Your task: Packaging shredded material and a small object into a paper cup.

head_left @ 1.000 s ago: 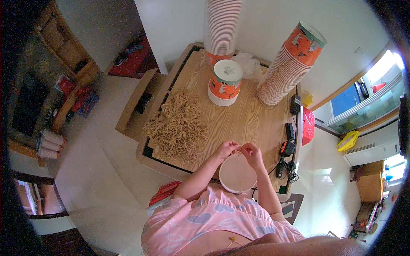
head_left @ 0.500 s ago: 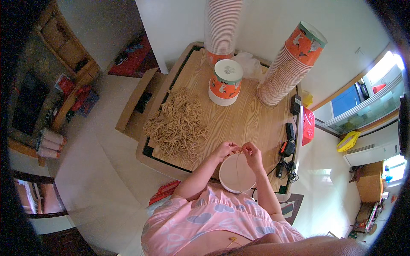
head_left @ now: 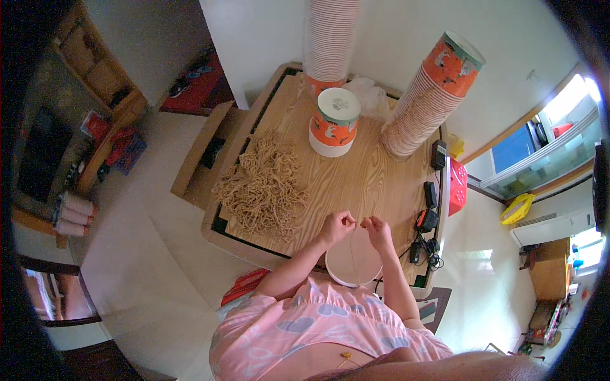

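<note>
At the near edge of the table, a round white paper tub [head_left: 338,259] sits close against my body. Just above its far rim, my left hand [head_left: 337,227] and my right hand [head_left: 380,232] are a little apart, fingers pinched together. A thin pale string [head_left: 354,254] runs from between the fingertips down across the tub. Both pinches appear to be on this string, though its ends are too small to make out. Left of my hands lies a heap of tan twine pieces [head_left: 264,187].
Beyond stands an upturned orange and green paper tub [head_left: 337,130]. Two tall stacks of tubs, a left stack [head_left: 330,44] and a leaning right stack [head_left: 422,108], rise at the back. Black power adapters [head_left: 427,220] with cables line the right edge. An open cardboard box [head_left: 200,155] stands at the left.
My hands were almost touching at the tub's far rim. Now they have drawn slightly apart, with a gap between the fingertips. The tub and the twine heap stay put.
</note>
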A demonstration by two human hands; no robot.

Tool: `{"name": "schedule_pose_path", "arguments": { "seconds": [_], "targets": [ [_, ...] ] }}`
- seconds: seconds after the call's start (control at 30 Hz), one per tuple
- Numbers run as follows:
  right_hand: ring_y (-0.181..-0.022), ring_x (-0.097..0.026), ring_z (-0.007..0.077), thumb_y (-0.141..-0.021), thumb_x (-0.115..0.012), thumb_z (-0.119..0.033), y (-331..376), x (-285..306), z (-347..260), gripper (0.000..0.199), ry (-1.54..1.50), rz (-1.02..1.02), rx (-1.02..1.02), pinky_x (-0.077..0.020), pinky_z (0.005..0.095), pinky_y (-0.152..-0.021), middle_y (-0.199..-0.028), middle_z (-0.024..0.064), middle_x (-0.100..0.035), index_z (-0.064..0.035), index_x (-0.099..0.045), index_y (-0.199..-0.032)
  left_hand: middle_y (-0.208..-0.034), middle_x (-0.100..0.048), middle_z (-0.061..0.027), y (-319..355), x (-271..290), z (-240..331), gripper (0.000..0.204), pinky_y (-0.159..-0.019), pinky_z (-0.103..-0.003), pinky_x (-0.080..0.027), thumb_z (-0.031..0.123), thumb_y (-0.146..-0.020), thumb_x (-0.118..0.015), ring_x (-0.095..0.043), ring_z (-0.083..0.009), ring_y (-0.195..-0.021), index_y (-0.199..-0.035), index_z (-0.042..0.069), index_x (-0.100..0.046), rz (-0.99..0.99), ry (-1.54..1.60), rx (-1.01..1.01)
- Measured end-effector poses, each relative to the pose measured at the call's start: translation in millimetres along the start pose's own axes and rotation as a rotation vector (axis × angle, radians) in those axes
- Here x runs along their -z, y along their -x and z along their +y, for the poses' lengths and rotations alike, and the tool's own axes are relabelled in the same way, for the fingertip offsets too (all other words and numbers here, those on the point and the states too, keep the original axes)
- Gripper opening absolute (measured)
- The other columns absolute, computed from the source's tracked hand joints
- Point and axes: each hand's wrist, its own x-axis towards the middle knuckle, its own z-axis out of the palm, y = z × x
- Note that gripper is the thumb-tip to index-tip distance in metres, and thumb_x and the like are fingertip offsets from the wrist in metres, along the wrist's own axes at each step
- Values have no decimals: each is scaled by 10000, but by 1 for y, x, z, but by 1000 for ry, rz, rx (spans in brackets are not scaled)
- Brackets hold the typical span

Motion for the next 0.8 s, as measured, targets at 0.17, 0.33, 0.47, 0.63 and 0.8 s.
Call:
{"name": "schedule_pose_path", "arguments": {
  "seconds": [0.17,0.33,0.47,0.63,0.8],
  "targets": [
    [-655,-547,94,-808,-576,-146,-2,2,-9,176,37,-114,-22,-435,233,-600,-693,51,-616,23,-607,-772,-633,-580,-45,3,-1,2,100,-541,-260,-428,96,-680,-661,-544,-108,-583,-682,45,-575,73,-116,-163],
    [-648,-555,97,-765,-613,-100,-1,-2,-2,110,-18,-107,79,-440,247,-575,-711,55,-628,9,-609,-768,-670,-592,-40,4,-5,-15,103,-549,-249,-442,98,-705,-660,-556,-107,-625,-699,28,-584,-19,296,115],
    [-634,-560,115,-760,-612,-87,6,-3,-14,89,90,-73,161,-447,258,-587,-698,67,-620,1,-612,-770,-705,-588,-20,0,4,-7,98,-573,-242,-445,119,-747,-637,-540,-100,-631,-749,33,-590,-69,474,317],
    [-640,-566,142,-756,-604,-79,10,0,-24,86,132,-21,228,-453,268,-608,-705,96,-612,-4,-616,-796,-698,-580,-12,-3,4,-9,136,-575,-242,-440,161,-744,-654,-531,-98,-622,-778,45,-592,-116,450,370],
    [-650,-562,134,-772,-588,-84,9,-1,-21,90,117,-24,209,-450,272,-613,-701,85,-608,-5,-609,-809,-683,-572,-3,-2,1,-24,133,-579,-246,-437,162,-734,-665,-533,-98,-630,-761,56,-589,-179,490,247]
  ]
}}
